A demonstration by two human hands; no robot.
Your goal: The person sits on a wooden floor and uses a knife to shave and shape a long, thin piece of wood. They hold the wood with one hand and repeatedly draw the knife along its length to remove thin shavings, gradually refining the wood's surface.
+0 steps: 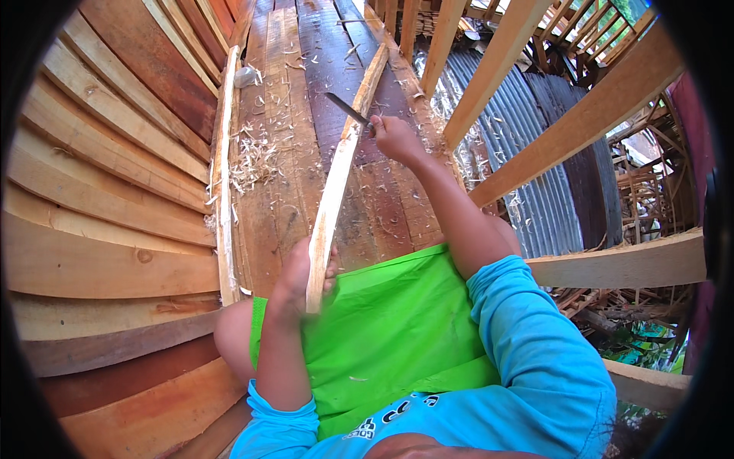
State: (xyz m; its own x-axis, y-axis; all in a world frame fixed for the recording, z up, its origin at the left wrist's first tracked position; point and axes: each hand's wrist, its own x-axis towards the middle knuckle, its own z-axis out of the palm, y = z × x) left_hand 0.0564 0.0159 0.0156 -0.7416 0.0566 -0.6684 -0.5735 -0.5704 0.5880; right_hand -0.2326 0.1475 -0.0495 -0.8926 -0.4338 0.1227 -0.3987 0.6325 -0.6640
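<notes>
A long wooden strip (330, 191) slants away from me, its near end above my lap and its far end reaching toward the right edge of the plank floor. Near its close end, my left hand (300, 277) is wrapped round the strip. My right hand (396, 139) is closed on the handle of a knife (348, 109), farther along. The dark blade lies across the strip, pointing to the left and away from me. Above the blade the wood is browner; below it the face is pale, freshly cut. The handle is mostly hidden in my fist.
Wood shavings (256, 162) lie scattered on the plank floor (294, 130). A board wall (115, 176) rises on the left, with another pale strip (223, 183) along its foot. On the right are wooden railing posts (489, 69) and corrugated metal sheets (535, 176) beyond.
</notes>
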